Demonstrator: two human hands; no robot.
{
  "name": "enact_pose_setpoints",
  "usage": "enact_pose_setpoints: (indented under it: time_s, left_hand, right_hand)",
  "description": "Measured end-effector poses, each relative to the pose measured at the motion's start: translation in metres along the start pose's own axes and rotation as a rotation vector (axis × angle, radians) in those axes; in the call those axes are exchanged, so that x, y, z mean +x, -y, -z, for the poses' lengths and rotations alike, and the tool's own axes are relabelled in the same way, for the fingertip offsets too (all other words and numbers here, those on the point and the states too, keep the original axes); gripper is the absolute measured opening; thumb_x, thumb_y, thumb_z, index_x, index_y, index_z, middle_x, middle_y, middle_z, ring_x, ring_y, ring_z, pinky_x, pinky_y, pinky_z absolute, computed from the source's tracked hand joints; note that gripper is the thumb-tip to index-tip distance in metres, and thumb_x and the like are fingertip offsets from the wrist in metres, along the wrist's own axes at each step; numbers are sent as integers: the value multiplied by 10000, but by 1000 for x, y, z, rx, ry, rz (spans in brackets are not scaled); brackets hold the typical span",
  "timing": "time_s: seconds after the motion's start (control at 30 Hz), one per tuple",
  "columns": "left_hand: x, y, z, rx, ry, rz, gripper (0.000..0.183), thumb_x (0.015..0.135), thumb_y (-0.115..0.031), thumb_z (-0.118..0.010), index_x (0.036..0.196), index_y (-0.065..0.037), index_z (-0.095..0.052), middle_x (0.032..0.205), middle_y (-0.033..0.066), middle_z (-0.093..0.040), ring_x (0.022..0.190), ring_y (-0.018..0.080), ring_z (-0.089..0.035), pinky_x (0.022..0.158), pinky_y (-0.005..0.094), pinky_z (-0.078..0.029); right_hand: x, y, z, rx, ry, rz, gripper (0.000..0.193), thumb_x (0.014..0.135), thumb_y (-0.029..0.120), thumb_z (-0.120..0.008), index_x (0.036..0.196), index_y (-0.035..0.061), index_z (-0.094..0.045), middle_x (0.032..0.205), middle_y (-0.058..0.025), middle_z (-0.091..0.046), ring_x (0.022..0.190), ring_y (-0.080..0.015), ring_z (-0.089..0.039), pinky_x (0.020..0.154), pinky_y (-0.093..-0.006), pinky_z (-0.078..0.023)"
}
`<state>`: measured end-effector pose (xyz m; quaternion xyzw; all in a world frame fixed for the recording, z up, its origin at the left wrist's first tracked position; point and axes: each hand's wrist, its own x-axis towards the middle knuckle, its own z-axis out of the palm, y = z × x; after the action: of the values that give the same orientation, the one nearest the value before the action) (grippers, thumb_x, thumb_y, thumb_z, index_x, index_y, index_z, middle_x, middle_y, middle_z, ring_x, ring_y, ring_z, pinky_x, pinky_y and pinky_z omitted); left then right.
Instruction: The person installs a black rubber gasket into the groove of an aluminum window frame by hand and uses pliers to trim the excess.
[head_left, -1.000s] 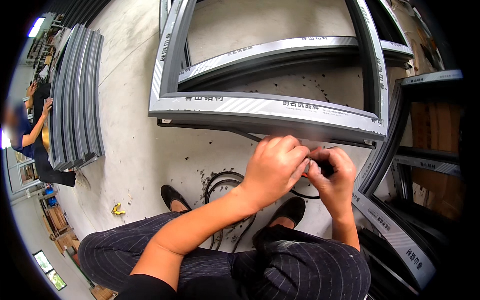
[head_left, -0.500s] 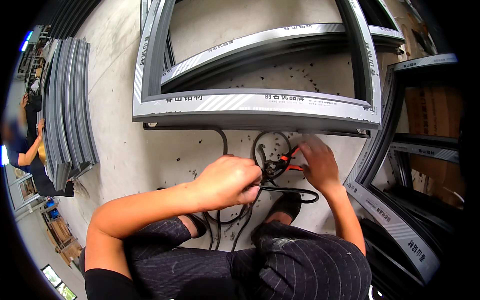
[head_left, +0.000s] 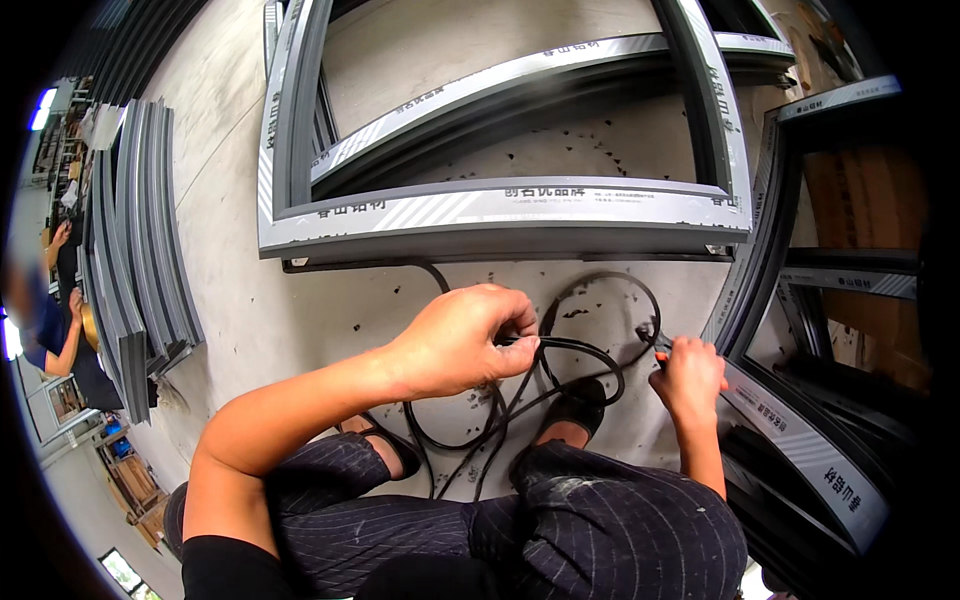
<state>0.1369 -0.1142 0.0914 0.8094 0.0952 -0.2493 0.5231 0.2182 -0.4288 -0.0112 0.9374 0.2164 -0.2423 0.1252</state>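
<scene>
My left hand (head_left: pixel 478 335) is closed in a pinch on a long black rubber strip (head_left: pixel 606 357), just in front of the near rail of a grey metal frame (head_left: pixel 450 210). From the fingers the strip bends into loose loops that hang over the floor and around my feet. One end runs up to the underside of the frame. My right hand (head_left: pixel 690 380) grips red-handled pliers (head_left: pixel 663 347), mostly hidden by the fingers. Their dark jaws lie at the right side of a strip loop; whether they touch it I cannot tell.
More wrapped frames (head_left: pixel 790 440) lean along the right side. A stack of grey profiles (head_left: pixel 145 240) stands at the left, with another person (head_left: pixel 45 320) beside it. Small dark scraps litter the concrete floor (head_left: pixel 225 300). My shoes (head_left: pixel 572 410) are below the strip.
My right hand has closed around the pliers and carried them right and slightly down, away from my left hand. The strip's loop has spread wider. My left hand has risen slightly.
</scene>
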Motion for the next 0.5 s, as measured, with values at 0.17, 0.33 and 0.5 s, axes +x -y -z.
enact_pose_setpoints:
  time_s: [0.17,0.33,0.5]
  left_hand:
    - [12,0,-14,24,-89,25,180,832,-156,-635,863,19,-608,789,113,-614,728,198,-598,689,320,-486]
    - [21,-7,-14,33,-101,27,185,829,-149,-633,873,30,-616,781,112,-618,709,179,-595,669,312,-484]
    - [20,-3,-15,1,-116,38,179,834,-136,-632,879,37,-617,759,97,-611,689,151,-573,662,297,-475]
  right_hand:
    - [-36,-32,10,1513,397,-143,407,698,107,-592,1062,-76,-601,862,-133,-649,765,-247,-625,708,-352,-510]
    - [-55,1,-22,356,468,83,312,722,136,-600,1010,20,-575,882,-201,-640,818,-359,-636,728,-458,-499]
    - [-67,-11,-7,644,112,-37,385,708,131,-576,1064,-17,-575,898,-198,-631,863,-387,-611,753,-456,-481]
